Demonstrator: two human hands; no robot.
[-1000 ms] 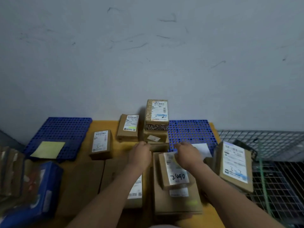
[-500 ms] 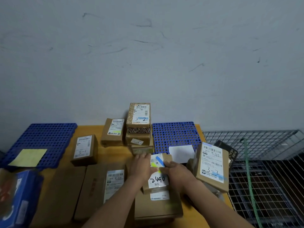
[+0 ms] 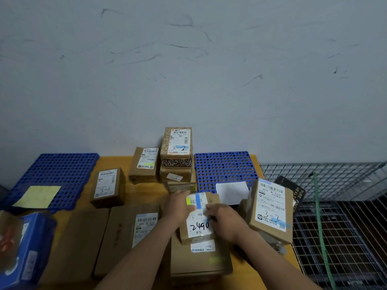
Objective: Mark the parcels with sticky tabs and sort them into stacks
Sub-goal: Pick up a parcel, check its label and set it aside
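While both hands close on it, the small brown cardboard parcel (image 3: 196, 227) with a white label handwritten "2490" sits tilted on top of a larger flat brown cardboard box (image 3: 201, 262) near the front of the orange wooden table (image 3: 146, 194). The left hand (image 3: 177, 207) grips the parcel's left side, its fingers (image 3: 182, 194) curled over the far corner. The right hand (image 3: 225, 219) holds the right side, its bent fingers (image 3: 210, 207) pressing on the label just below a blue sticky tab (image 3: 198, 200). That tab stands upright on the label's far end, with a yellow-green sticky tab (image 3: 188, 200) just beside it on the left.

Behind the hands, against the grey wall, rises a stack topped by a patterned brown box marked "3-2" (image 3: 177, 146). A plain brown labelled box (image 3: 144, 164) stands to the left of the stack. Further left is a brown box marked "3-1" (image 3: 107, 186). To the right of the hands, a brown box marked "3-3" (image 3: 270, 210) leans tilted. A black packet with white lettering (image 3: 293, 190) lies behind it.

Two blue perforated plastic mats lie on the table. The left mat (image 3: 62, 170) carries a pale yellow paper sheet (image 3: 37, 196), and the right mat (image 3: 225, 169) carries a white paper sheet (image 3: 231, 192) at its near edge. A long brown labelled box (image 3: 134, 233) lies left of the arms. A grey wire mesh cage (image 3: 339, 216) with a green rope (image 3: 320, 227) across it stands to the right of the table.
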